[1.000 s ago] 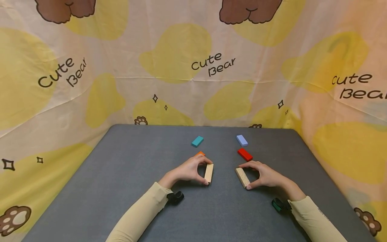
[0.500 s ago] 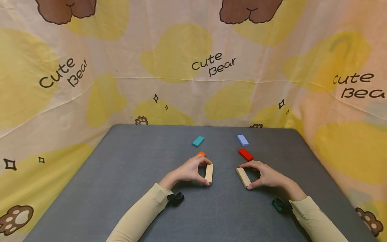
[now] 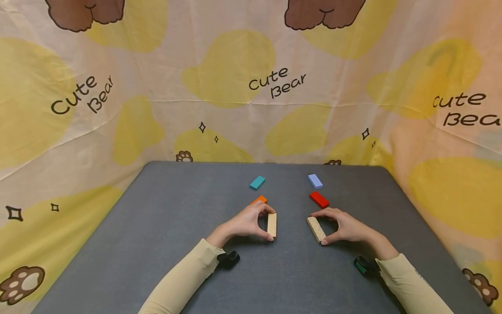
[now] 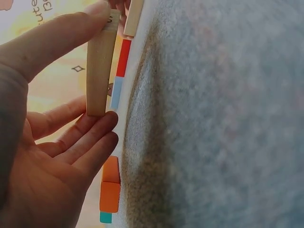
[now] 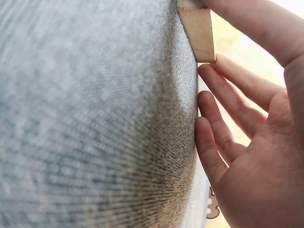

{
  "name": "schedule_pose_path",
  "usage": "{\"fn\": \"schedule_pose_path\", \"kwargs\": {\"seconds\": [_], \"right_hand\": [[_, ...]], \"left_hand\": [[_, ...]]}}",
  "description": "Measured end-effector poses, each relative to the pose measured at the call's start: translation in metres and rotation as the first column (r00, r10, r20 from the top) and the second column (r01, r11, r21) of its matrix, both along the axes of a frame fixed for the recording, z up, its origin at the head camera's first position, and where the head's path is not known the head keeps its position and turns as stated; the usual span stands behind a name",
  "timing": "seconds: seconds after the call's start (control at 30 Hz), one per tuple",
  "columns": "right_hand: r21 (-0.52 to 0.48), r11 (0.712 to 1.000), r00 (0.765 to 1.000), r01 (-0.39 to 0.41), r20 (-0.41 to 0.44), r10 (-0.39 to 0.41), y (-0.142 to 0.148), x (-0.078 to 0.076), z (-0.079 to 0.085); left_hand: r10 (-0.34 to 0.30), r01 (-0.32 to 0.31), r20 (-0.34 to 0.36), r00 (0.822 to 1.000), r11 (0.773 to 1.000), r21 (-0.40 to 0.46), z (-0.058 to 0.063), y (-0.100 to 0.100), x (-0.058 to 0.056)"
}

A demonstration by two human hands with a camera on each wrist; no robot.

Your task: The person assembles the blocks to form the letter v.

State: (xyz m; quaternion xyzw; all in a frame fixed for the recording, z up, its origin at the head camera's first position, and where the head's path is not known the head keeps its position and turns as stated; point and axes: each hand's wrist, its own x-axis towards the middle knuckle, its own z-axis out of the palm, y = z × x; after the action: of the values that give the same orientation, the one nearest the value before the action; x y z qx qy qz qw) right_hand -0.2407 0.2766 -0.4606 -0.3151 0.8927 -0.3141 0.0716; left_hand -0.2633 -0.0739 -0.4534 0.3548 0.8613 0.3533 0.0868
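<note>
The dark grey tabletop [image 3: 176,209] has rounded far corners and a fine, grainy texture. Towards its far edge, left of a lavender-blue rectangular block [image 3: 315,181], lies a teal rectangular block [image 3: 257,182], both flat and slanted. Nearer, an orange rectangular block [image 3: 261,199], partly hidden from the head view, sits on the left, and a red rectangular block [image 3: 319,199] lies slantwise on the right.

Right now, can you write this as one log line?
left hand: pinches wooden block; right hand: pinches second wooden block; farther back: teal block, orange block, red block, pale blue block
</note>
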Motion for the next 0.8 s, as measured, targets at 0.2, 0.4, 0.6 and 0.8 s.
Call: {"fn": "schedule_pose_path", "kwargs": {"seconds": [0.2,0.4,0.6,0.8], "right_hand": [[0.005,1.000,1.000,0.002,0.004,-0.002,-0.0006,0.0001,0.0014],[0.011,1.000,1.000,-0.003,0.008,0.003,-0.0012,0.0002,0.0010],[0.019,1.000,1.000,-0.001,0.002,0.001,-0.0015,0.0004,0.0017],[0.022,1.000,1.000,-0.001,0.001,0.001,-0.0019,-0.0001,0.0022]], "left_hand": [[0.006,-0.006,0.001,1.000,1.000,-0.012,0.0021,0.0007,0.0029],[0.021,-0.021,-0.001,1.000,1.000,-0.021,0.0006,0.0007,0.0047],[0.019,-0.019,-0.003,1.000,1.000,-0.008,-0.0002,0.0015,0.0062],[0.020,-0.020,-0.002,1.000,1.000,-0.010,0.0002,0.0015,0.0072]]}}
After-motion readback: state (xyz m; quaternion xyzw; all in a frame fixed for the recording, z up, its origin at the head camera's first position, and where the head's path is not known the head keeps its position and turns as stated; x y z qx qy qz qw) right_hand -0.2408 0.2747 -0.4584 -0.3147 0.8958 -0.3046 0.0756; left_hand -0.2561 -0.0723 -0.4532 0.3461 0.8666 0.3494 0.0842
